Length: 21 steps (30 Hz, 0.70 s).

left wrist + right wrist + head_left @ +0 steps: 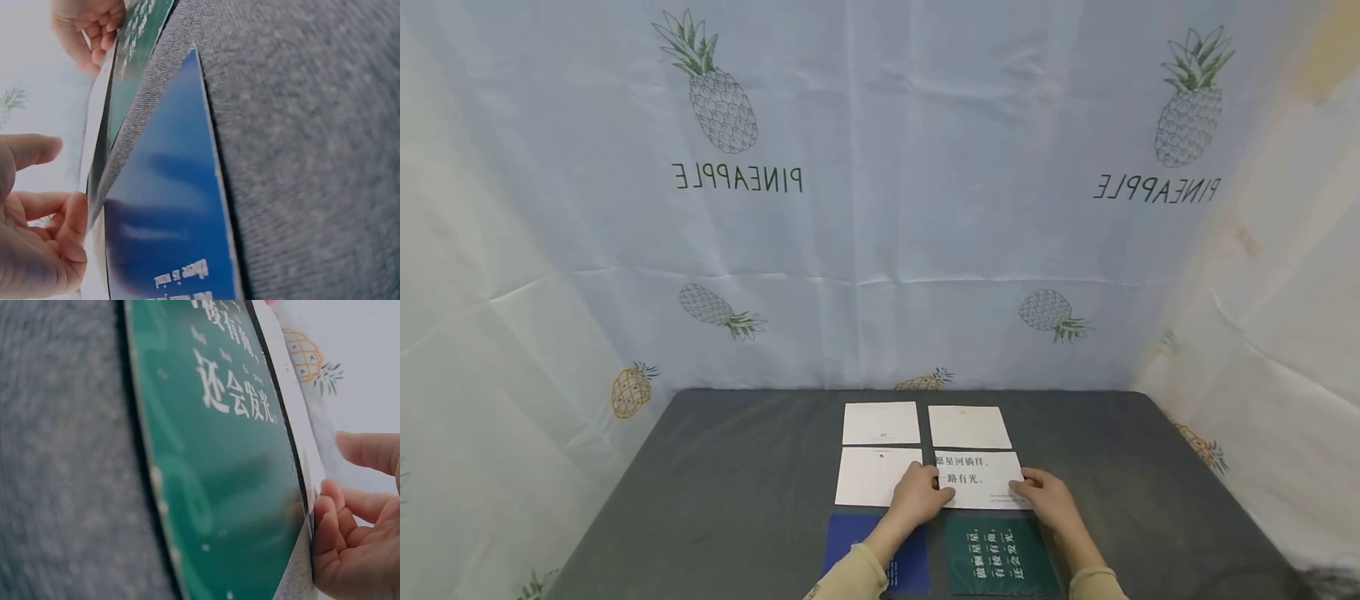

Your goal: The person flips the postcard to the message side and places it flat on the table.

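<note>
A white postcard [977,492] with black Chinese lettering lies between both hands in the head view. My left hand [917,496] touches its left edge, the thumb extended over the card's lower left corner. On the opposite side, the fingertips of my right hand [1052,498] meet the right edge. In both wrist views one digit stands apart from the loosely bent other fingers, which are right at the card's edge. A dark green card [231,481] with white lettering lies just in front of the white one. Beneath my left forearm is a blue card [165,169], partly hidden.
Three blank-looking white cards adjoin the lettered one: near left [868,479], back left [880,421] and back right [968,427]. They lie on a dark grey cloth-covered table [722,483]. Behind hangs a pale curtain [887,225] printed with pineapples.
</note>
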Tool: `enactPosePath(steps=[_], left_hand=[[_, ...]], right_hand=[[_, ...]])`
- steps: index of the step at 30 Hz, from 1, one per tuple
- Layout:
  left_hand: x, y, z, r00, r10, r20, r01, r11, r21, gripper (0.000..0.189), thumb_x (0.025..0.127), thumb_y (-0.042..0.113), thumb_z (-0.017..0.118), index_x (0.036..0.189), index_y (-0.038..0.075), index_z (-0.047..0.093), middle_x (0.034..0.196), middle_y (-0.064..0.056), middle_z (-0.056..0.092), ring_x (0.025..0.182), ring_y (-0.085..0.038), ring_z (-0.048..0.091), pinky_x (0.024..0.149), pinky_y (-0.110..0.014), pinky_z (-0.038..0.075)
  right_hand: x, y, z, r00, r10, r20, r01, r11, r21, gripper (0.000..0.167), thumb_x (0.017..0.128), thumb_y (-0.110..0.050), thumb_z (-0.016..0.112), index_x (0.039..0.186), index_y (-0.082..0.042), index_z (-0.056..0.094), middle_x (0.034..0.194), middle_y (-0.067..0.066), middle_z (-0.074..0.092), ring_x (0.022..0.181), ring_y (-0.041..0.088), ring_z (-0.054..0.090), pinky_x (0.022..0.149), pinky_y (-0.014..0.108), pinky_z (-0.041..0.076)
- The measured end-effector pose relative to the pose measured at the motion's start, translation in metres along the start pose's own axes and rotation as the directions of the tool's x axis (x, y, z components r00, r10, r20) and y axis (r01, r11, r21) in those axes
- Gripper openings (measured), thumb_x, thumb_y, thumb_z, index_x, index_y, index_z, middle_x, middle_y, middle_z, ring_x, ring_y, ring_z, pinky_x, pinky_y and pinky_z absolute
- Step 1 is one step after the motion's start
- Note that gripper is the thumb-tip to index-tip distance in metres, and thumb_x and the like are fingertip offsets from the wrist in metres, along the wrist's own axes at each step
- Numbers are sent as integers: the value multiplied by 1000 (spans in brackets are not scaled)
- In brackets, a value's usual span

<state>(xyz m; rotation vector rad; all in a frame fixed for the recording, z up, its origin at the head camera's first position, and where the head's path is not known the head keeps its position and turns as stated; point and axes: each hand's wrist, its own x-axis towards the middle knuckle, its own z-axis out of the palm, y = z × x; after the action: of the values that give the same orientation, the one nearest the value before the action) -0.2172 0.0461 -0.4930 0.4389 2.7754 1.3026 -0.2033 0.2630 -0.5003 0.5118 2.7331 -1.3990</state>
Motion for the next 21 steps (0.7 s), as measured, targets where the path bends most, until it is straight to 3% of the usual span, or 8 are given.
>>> enactPosePath(steps=[6, 9, 11, 13, 17, 21], left_hand=[[4, 5, -4, 997, 14, -81, -19, 998, -67, 22, 82, 13, 62, 64, 5, 52, 63, 2, 40, 56, -8, 34, 50, -20, 27], [6, 10, -8, 994, -7, -113, -6, 993, -117, 14, 83, 13, 61, 79, 0, 63, 67, 1, 54, 60, -5, 43, 53, -19, 34], [8, 13, -10, 992, -32, -120, 11, 985, -171, 19, 84, 14, 61, 92, -2, 67, 75, -2, 63, 65, -6, 50, 56, -20, 40], [9, 17, -13, 990, -67, -124, 36, 972, -234, 24, 86, 15, 60, 102, -1, 67, 83, -4, 67, 71, -6, 56, 61, -20, 45], [12, 20, -18, 985, -133, -111, 81, 919, -385, 22, 90, 19, 57, 100, 3, 68, 85, -5, 70, 70, -7, 60, 60, -20, 45], [14, 21, -21, 982, -157, -107, 88, 873, -479, 23, 93, 24, 54, 97, 6, 67, 86, -6, 71, 69, -10, 61, 59, -21, 43]], right_hand=[[-2, -1, -2, 999, 16, -37, -12, 993, 116, 52, 92, -27, 54, 131, 6, 45, 117, 24, 53, 99, 28, 50, 75, 29, 41], [-5, -5, -5, 997, 7, -83, 6, 988, 155, 51, 93, -28, 52, 132, 3, 45, 117, 22, 55, 97, 25, 52, 70, 22, 40], [-6, -9, -7, 993, 10, -122, 13, 983, 185, 49, 93, -28, 52, 132, 1, 45, 116, 21, 57, 94, 20, 53, 69, 20, 40], [-7, -12, -10, 987, 19, -157, 15, 976, 216, 45, 94, -27, 51, 131, -1, 47, 112, 16, 60, 88, 13, 54, 69, 18, 40], [-8, -14, -14, 978, 28, -208, 36, 954, 297, 39, 96, -29, 49, 124, -4, 52, 93, -7, 64, 78, -4, 55, 70, 17, 42], [-10, -13, -17, 974, 10, -228, 84, 912, 402, 40, 96, -37, 48, 115, -2, 56, 80, -22, 61, 77, -3, 56, 70, 20, 44]])
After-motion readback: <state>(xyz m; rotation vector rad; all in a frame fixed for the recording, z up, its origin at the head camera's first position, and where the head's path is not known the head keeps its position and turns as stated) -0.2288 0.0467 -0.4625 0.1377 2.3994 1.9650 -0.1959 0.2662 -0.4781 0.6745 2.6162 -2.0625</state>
